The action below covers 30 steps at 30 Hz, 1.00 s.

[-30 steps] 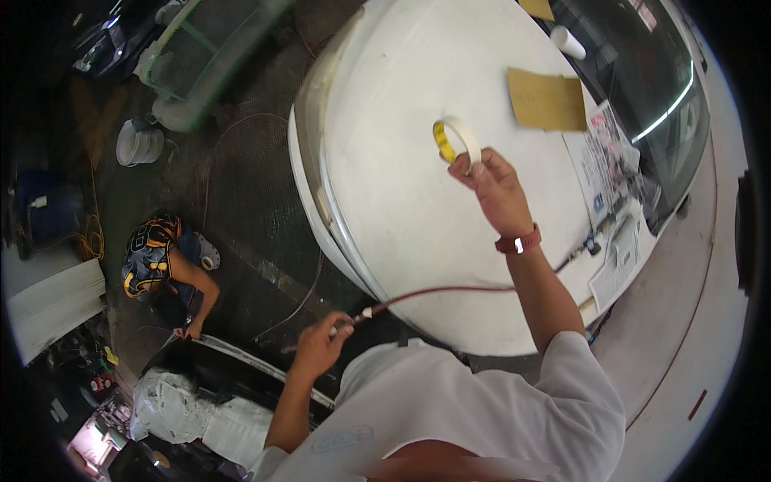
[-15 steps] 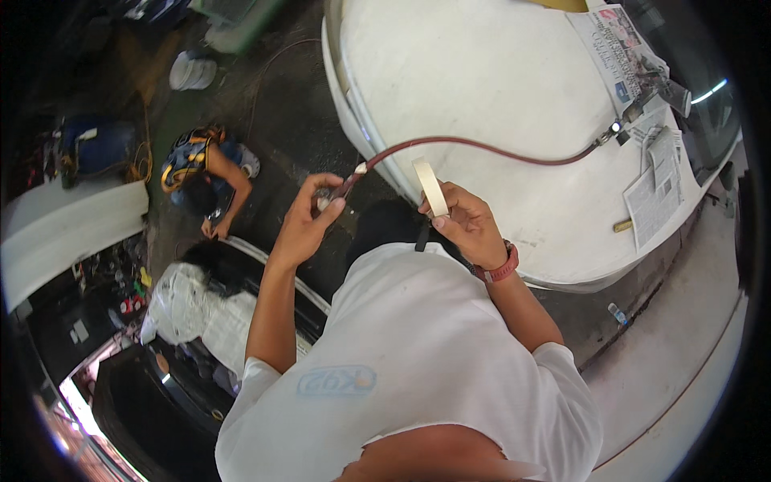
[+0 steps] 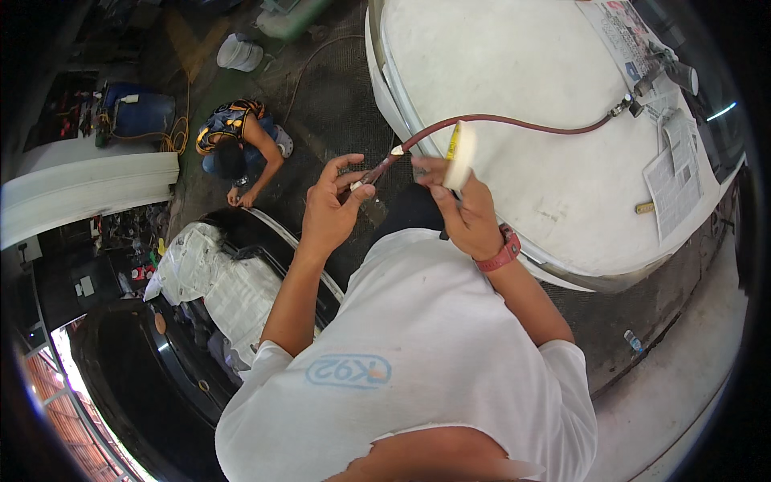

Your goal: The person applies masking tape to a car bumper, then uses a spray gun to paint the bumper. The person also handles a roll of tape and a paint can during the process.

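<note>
My left hand point(image 3: 328, 207) pinches the lower end of a dark red hose point(image 3: 514, 121), close to a whitish wrapped tip. Pale tape shows at another spot along the hose, just above my fingers. My right hand point(image 3: 470, 215), with a red watch at its wrist, grips a roll of masking tape point(image 3: 461, 161) with a yellow inner core. Its fingertips are near the hose but look apart from it. The hose arcs over a white car panel point(image 3: 498, 64) to a spray gun point(image 3: 662, 78) lying at the far right.
Newspaper sheets point(image 3: 671, 185) lie on the panel's right side. To the left, another person point(image 3: 241, 145) crouches by a black car part point(image 3: 241, 229) partly covered in whitish sheeting. A white bucket point(image 3: 239, 53) stands farther back. A plastic bottle point(image 3: 633, 341) is on the floor at right.
My right hand has turned and raised the tape roll, so its yellow core now shows. The whole view has shifted, with surroundings appearing farther right. My left hand still grips the hose.
</note>
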Available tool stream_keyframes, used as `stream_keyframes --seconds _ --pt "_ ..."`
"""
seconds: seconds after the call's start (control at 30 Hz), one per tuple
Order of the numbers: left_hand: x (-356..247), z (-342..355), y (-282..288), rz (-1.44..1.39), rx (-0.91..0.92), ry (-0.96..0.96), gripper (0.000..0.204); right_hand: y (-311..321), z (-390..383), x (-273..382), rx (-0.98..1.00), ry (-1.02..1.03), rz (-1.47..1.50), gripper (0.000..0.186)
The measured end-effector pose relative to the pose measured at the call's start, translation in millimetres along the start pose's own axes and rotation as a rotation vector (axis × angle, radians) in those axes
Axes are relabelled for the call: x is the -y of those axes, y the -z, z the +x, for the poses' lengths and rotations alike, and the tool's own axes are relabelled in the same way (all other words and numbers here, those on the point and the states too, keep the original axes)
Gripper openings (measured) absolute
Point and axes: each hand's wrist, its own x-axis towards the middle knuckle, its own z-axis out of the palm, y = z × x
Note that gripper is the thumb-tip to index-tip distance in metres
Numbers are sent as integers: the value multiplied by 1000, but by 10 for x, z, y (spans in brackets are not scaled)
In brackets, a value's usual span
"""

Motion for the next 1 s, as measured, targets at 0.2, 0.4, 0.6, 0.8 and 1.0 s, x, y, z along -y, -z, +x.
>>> stream_keyframes --seconds 0.2,0.4,0.6,0.8,1.0 --pt "-149 -258 -9 5 80 -82 54 -140 158 -24 111 -228 -262 25" --pt "74 -477 -85 -59 62 -77 48 -243 85 -151 40 -78 -203 25" --pt "185 -510 -158 141 -135 -439 24 -222 20 -45 88 -175 -173 25" --pt "147 -518 -59 235 -38 -371 19 -32 -236 -56 100 -112 -170 26" --pt "92 -489 -72 273 53 -265 19 122 -580 -145 43 -346 172 34"
